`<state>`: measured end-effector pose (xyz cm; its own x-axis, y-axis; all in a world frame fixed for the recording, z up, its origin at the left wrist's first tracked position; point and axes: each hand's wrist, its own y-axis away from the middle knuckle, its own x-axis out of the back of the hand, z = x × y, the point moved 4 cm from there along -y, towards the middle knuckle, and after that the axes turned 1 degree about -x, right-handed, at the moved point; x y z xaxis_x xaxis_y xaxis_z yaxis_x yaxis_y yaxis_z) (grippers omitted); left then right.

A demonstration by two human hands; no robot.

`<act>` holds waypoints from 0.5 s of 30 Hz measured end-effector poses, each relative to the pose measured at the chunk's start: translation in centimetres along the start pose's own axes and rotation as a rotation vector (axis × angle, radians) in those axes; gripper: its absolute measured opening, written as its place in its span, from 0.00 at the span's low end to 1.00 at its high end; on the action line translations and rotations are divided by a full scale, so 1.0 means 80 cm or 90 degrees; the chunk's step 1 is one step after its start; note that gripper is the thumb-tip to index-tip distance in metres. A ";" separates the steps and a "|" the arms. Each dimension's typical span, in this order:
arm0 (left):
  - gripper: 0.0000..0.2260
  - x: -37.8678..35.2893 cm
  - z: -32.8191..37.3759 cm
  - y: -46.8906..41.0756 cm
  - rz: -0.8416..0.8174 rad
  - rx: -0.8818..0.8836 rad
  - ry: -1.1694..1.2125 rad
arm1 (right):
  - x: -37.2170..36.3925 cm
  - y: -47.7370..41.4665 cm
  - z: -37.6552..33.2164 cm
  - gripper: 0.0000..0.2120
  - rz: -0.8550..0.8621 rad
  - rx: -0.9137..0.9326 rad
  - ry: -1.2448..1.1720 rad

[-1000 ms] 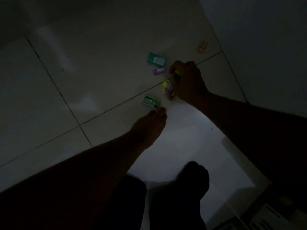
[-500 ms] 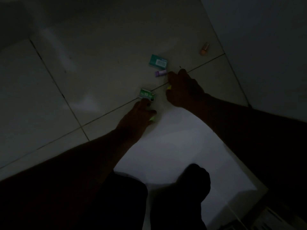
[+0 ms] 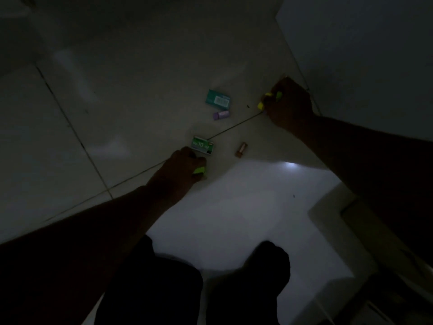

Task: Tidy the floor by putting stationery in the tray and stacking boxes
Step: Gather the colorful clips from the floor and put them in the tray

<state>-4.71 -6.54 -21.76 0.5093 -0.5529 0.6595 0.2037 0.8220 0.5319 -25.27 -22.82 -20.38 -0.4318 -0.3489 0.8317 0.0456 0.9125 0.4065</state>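
Gathering continues: left hand [image 3: 181,168] is closed on a green piece just below the "10" staple box [image 3: 203,145]; right hand [image 3: 289,103], far right of it, clutches yellow-green pieces. Advise emptying both into the white tray [image 3: 246,207] before regrasping.

The pale tiled floor [image 3: 145,73] has dark grout lines [image 3: 70,127]. A grey wall [image 3: 365,55] stands at the right. The person's dark knees [image 3: 264,273] show below.

Open tiled floor [image 3: 140,73] extends from 9 to 12 o'clock. A wall [image 3: 365,55] closes off 1 to 3 o'clock. Centrally, two green boxes [image 3: 218,99] [image 3: 202,146], a purple item [image 3: 221,114] and a brown one [image 3: 241,150] obstruct passage.
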 end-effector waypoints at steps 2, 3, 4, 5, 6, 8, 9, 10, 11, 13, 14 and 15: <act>0.17 0.006 0.002 0.002 0.014 -0.036 0.020 | 0.005 -0.007 -0.001 0.14 0.012 -0.010 -0.010; 0.16 0.010 0.003 0.003 0.029 -0.046 0.024 | 0.007 -0.010 -0.002 0.14 0.003 -0.006 -0.032; 0.16 0.014 0.004 0.004 0.057 -0.048 0.042 | 0.006 -0.010 -0.004 0.13 -0.025 -0.003 -0.079; 0.15 0.019 0.006 0.004 0.093 -0.038 0.078 | 0.004 -0.009 -0.007 0.10 -0.065 -0.004 -0.145; 0.14 0.024 0.007 0.004 0.127 -0.022 0.125 | 0.003 -0.005 -0.010 0.07 -0.100 -0.011 -0.212; 0.15 0.034 0.011 0.003 0.167 0.015 0.212 | 0.004 0.003 -0.012 0.06 -0.132 -0.042 -0.335; 0.14 0.036 0.012 0.002 0.164 0.037 0.249 | 0.006 0.007 -0.011 0.08 -0.143 -0.065 -0.398; 0.13 0.039 0.013 0.001 0.156 0.056 0.281 | 0.007 0.010 -0.009 0.09 -0.154 -0.091 -0.455; 0.11 0.041 0.015 0.000 0.149 0.073 0.315 | 0.008 0.013 -0.005 0.09 -0.165 -0.122 -0.507; 0.06 0.048 0.019 -0.005 0.148 0.096 0.392 | 0.012 0.019 0.001 0.10 -0.189 -0.171 -0.580; 0.05 0.050 0.020 -0.007 0.150 0.112 0.415 | 0.013 0.022 0.002 0.10 -0.207 -0.177 -0.590; 0.07 0.053 0.021 -0.009 0.153 0.130 0.431 | 0.014 0.025 0.003 0.10 -0.226 -0.179 -0.591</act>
<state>-4.11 -9.71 -18.45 0.9373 -0.1021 0.3332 -0.1038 0.8310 0.5465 -25.90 -21.35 -18.73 -0.9812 -0.1775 0.0761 -0.0625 0.6647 0.7445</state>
